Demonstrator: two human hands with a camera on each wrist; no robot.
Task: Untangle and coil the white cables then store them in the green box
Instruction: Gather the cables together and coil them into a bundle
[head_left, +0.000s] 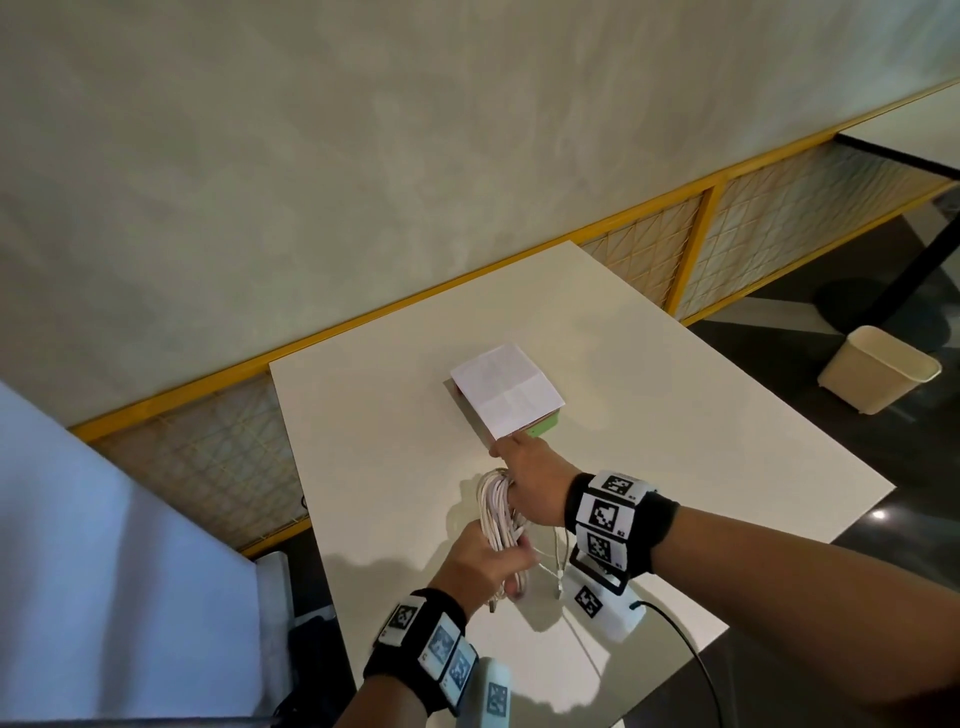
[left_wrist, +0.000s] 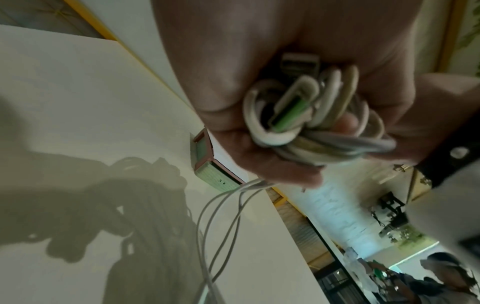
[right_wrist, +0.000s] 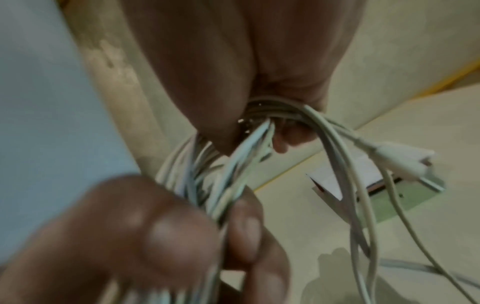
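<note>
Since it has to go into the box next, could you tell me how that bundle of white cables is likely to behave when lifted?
The white cables look floppy: loose ends trail below the left hand. The coil would probably spring apart unless gripped, as both hands, the right hand too, hold it. It seems light.

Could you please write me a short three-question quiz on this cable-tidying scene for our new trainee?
1. True or false: the white cables already lie inside the green box.
2. Which hands grip the cable bundle? A) only the left hand B) only the right hand C) both
3. Fill in: a sheet of white ___ lies over the top of the box.

Key:
1. False; they are held above the table, loose ends dangling.
2. C.
3. Paper.
</note>
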